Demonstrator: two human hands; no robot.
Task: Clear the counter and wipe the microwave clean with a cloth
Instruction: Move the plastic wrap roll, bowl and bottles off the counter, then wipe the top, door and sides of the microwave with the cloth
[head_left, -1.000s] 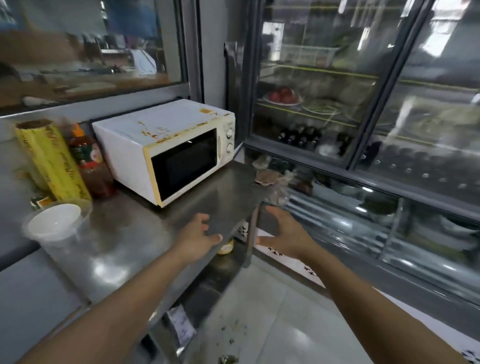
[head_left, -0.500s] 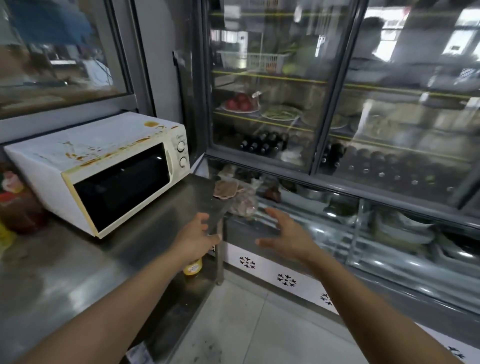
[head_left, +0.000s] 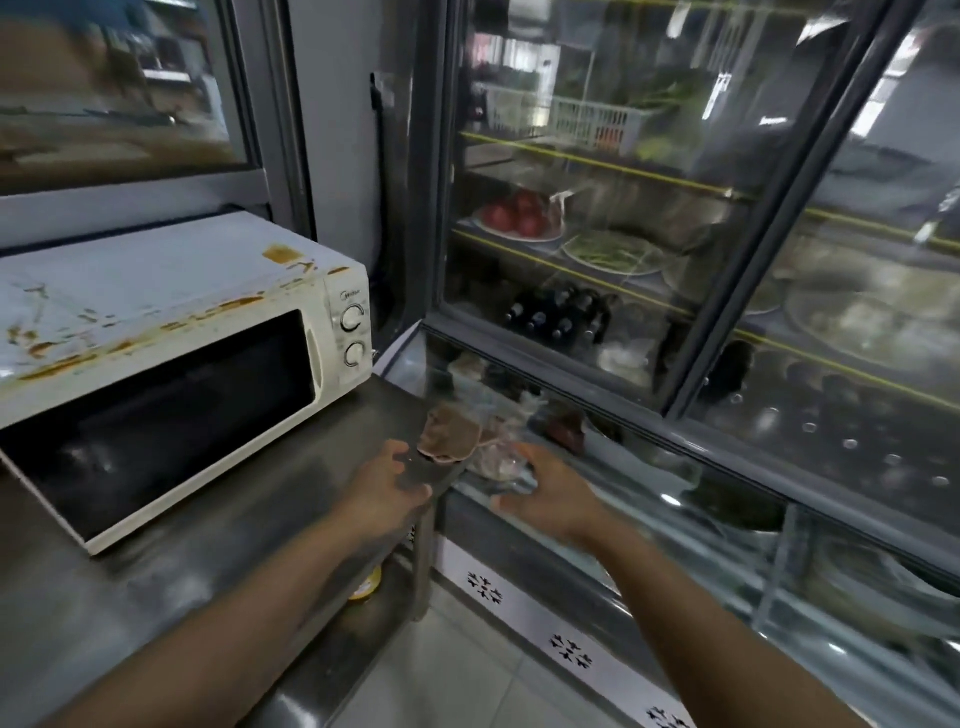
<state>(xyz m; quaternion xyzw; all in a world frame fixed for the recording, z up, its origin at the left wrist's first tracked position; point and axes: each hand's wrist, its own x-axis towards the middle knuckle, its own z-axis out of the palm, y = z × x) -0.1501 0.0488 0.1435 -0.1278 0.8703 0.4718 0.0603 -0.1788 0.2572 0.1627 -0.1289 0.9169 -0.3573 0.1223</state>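
Note:
A white microwave (head_left: 171, 332) stands on the steel counter (head_left: 244, 525) at the left, its top streaked with orange-brown stains and its dark door closed. My left hand (head_left: 387, 488) rests on the counter's right edge, fingers spread, holding nothing. My right hand (head_left: 545, 493) hovers open just past that edge, beside the glass of the display fridge. Between and just beyond the hands lies a brownish crumpled cloth-like bundle (head_left: 449, 436); whether it sits on the counter or behind the glass I cannot tell.
A glass-door display fridge (head_left: 675, 260) fills the right side, with plates of red fruit (head_left: 519, 218), greens and dark bottles on its shelves. A small yellow-lidded jar (head_left: 367, 584) sits on the shelf under the counter. Tiled floor (head_left: 441, 670) lies below.
My view has swung right and closer; the cling-film roll, sauce bottle and cup at the left have left the frame. Both hands have reached forward toward the counter's right end.

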